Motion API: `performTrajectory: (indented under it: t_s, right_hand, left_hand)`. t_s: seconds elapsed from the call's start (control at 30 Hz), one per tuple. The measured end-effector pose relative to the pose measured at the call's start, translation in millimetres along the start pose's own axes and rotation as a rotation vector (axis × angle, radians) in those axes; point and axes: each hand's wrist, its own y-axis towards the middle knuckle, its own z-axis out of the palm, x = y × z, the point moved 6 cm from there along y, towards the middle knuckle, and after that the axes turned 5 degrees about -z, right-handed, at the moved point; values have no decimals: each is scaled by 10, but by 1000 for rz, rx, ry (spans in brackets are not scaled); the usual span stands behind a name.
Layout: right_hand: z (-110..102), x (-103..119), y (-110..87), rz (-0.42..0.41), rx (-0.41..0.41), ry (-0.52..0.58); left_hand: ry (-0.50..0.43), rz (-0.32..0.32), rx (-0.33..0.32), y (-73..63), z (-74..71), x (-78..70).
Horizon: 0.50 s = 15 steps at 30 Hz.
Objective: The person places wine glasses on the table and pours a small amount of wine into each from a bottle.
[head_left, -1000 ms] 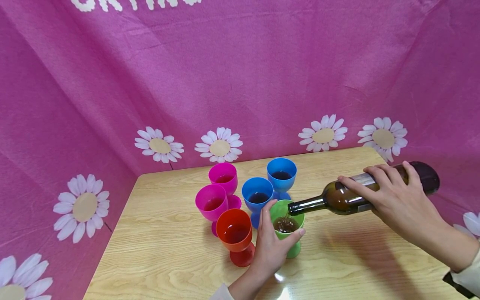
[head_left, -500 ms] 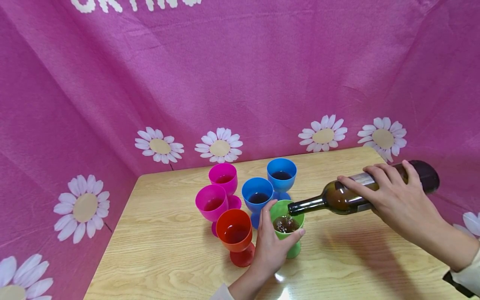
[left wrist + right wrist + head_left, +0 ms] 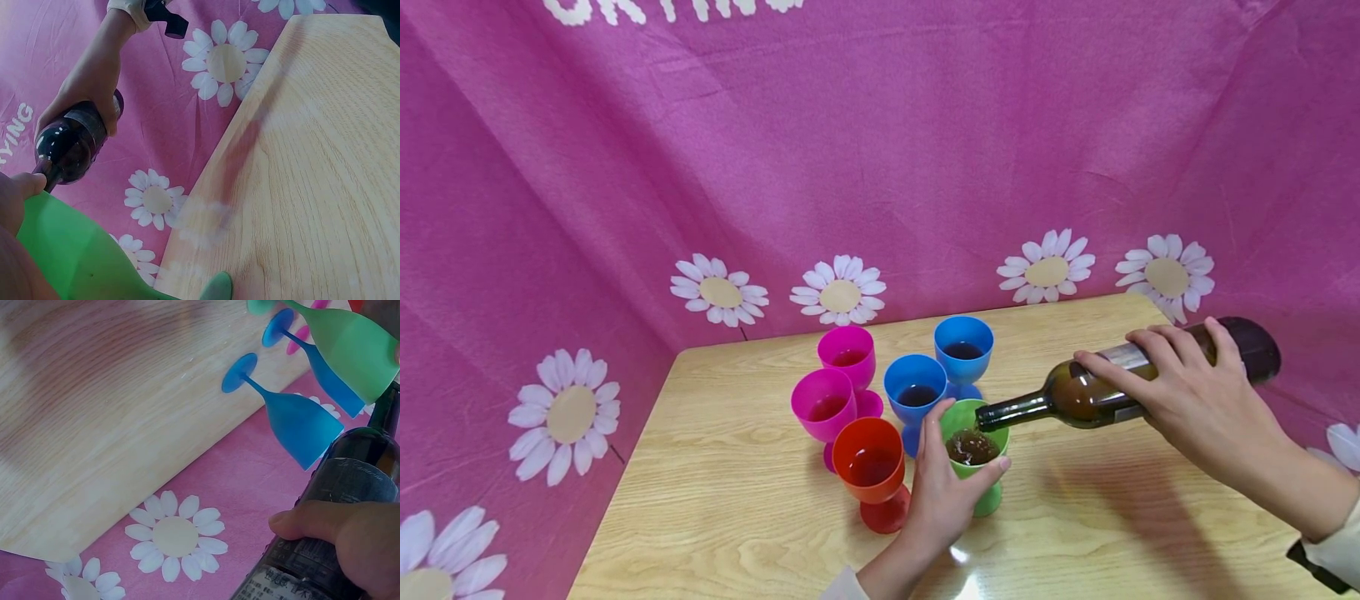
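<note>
My right hand grips a dark wine bottle around its labelled body. The bottle lies tilted almost level, its mouth at the right rim of a green goblet. A thin stream runs from the mouth into the brown, bubbly liquid inside. Thumb and fingers of my left hand hold the green goblet's bowl from the near left side. In the left wrist view the goblet's green bowl fills the lower left. The right wrist view shows my right thumb across the bottle's label.
Left of my left hand stands a red goblet with dark liquid. Behind it are two pink goblets and two blue goblets, all partly filled. The wooden table ends at a pink cloth backdrop printed with daisies.
The bottle's base has risen very slightly, and liquid keeps running into the green goblet, its surface shifting with bubbles. The left hand and the other goblets have stayed in place.
</note>
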Motion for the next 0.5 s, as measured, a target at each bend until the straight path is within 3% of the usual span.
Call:
performTrajectory:
  t_s: [0.5]
  right_hand:
    - [-54,19,31,-5,-28,9]
  left_hand:
    - [12,-7,-6,-5,-1,-2]
